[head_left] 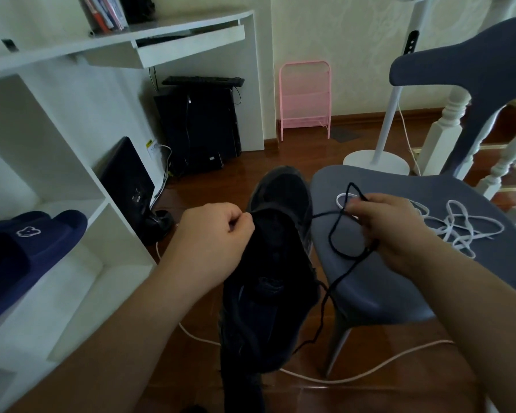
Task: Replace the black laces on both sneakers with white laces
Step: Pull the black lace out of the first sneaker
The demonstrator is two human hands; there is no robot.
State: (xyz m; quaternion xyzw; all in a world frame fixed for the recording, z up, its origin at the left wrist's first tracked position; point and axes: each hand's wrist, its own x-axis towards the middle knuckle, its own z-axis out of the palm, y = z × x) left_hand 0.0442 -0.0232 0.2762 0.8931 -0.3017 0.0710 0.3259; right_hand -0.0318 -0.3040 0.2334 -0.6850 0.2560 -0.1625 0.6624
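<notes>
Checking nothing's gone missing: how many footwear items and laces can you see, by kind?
Black sneaker: 1
Navy slippers: 2
Black lace: 1
White laces, tangled on the chair: count unclear, at least 1
Total: at least 5

Both bare forearms reach forward from the near edge. The left hand (pixel 213 234) is curled, thumb and forefinger pinched together at its far right side, knuckles up. The right hand (pixel 390 231), well apart to the right, is closed in a loose fist with fingers pinched.
</notes>
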